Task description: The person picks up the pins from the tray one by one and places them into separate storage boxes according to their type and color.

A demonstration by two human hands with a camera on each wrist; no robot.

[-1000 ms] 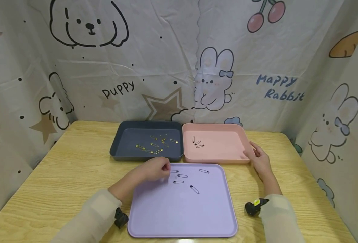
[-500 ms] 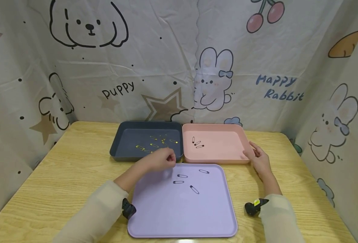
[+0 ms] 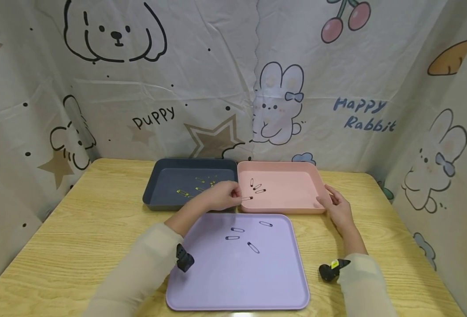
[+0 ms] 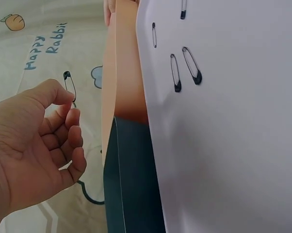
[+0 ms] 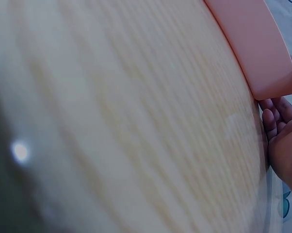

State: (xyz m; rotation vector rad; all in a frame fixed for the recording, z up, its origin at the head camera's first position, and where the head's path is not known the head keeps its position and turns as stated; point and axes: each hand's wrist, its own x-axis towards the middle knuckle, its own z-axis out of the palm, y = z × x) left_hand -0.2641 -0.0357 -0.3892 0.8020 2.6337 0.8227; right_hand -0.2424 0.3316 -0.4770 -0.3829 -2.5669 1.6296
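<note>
My left hand (image 3: 224, 195) pinches a black safety pin (image 3: 247, 198) between thumb and forefinger, over the left edge of the pink tray (image 3: 293, 187). In the left wrist view the held safety pin (image 4: 70, 87) points up from the fingertips, its dark head at the top, while the other fingers curl loosely. Three black safety pins (image 3: 257, 187) lie in the left part of the pink tray. At that tray's front right corner, my right hand (image 3: 339, 213) grips the rim, thumb on the inner side and fingers outside; the right wrist view shows the fingers (image 5: 269, 122) under the corner.
Left of the pink tray stands a dark blue tray (image 3: 164, 182) with several gold safety pins (image 3: 183, 193), partly hidden by my left hand. A lilac tray (image 3: 237, 281) in front bears several black safety pins (image 3: 253, 247). A printed curtain (image 3: 209, 88) closes off the back.
My left hand has lifted a black safety pin from the lilac tray and carried it right and away from me to the pink tray. The right hand has stayed in place.
</note>
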